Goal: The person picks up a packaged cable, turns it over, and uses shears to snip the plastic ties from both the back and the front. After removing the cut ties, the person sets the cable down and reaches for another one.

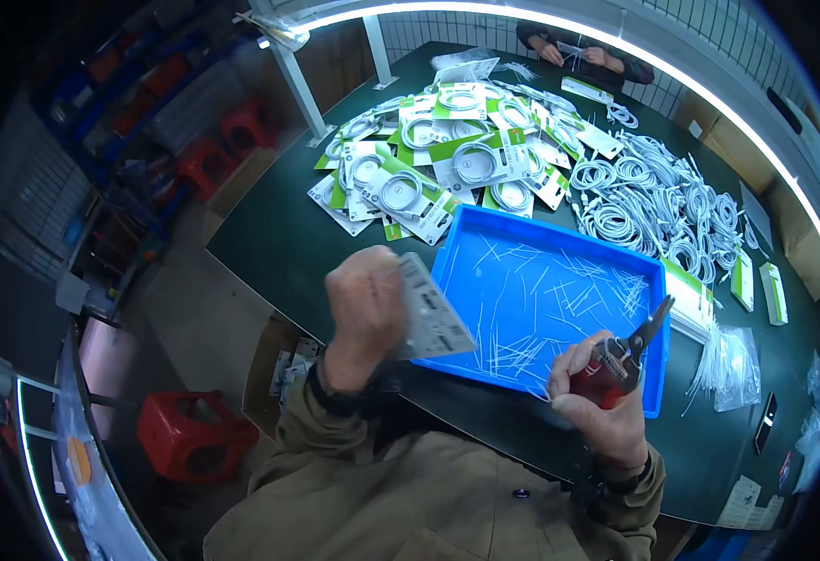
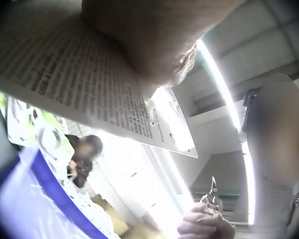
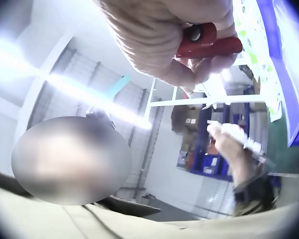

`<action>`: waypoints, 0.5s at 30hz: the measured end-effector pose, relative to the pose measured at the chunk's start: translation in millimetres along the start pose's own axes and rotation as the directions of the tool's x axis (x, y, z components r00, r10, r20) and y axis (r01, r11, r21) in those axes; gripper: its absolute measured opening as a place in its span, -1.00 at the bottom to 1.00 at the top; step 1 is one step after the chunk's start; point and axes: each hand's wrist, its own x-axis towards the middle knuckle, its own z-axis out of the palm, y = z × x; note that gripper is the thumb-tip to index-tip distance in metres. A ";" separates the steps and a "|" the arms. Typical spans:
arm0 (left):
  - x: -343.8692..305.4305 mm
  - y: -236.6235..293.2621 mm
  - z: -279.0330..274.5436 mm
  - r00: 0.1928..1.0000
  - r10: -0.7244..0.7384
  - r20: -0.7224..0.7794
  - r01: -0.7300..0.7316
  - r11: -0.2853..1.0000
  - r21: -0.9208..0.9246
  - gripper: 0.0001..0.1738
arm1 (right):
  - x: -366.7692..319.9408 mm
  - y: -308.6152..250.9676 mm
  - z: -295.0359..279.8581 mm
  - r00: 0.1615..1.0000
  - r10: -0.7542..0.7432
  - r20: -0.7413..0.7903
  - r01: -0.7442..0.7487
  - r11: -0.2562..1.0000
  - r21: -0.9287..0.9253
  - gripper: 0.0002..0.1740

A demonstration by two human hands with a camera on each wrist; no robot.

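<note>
My left hand (image 1: 368,304) grips a printed cardboard package card (image 1: 436,313) by its edge, over the left front corner of the blue tray (image 1: 655,374). Lines of small text cover the card's face in the left wrist view. Around the red handles (image 3: 209,48) of a pair of spring-loaded snips (image 1: 651,329), the fingers of my right hand (image 1: 606,416) are curled. The dark blades point up and away, over the tray's right side. Thin white cable-tie strips (image 1: 513,357) lie scattered inside the tray.
Behind the tray are a heap of carded cables (image 1: 473,161) and a pile of loose coiled white cables (image 1: 630,224). Green-white boxes (image 1: 686,290), a plastic bag (image 1: 737,369) and a phone (image 1: 765,423) lie to the right. Another person's hands (image 1: 597,56) work at the far edge.
</note>
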 end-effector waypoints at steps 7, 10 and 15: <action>-59.9 -95.2 -108.3 0.984 -0.124 -0.127 0.175 0.806 0.565 -0.55 | -0.9 13.9 -45.5 0.978 -0.014 -0.206 -0.138 0.698 -0.702 -0.63; -69.4 -119.3 -125.0 0.976 -0.160 -0.148 0.217 0.698 0.682 -0.59 | 2.4 31.2 -64.7 0.950 -0.070 -0.303 -0.188 0.647 -0.739 -0.64; -39.0 -121.5 -83.4 0.987 -0.143 -0.070 0.158 0.818 0.553 -0.85 | 3.7 47.9 -78.2 0.952 -0.030 -0.303 -0.185 0.734 -0.654 -0.48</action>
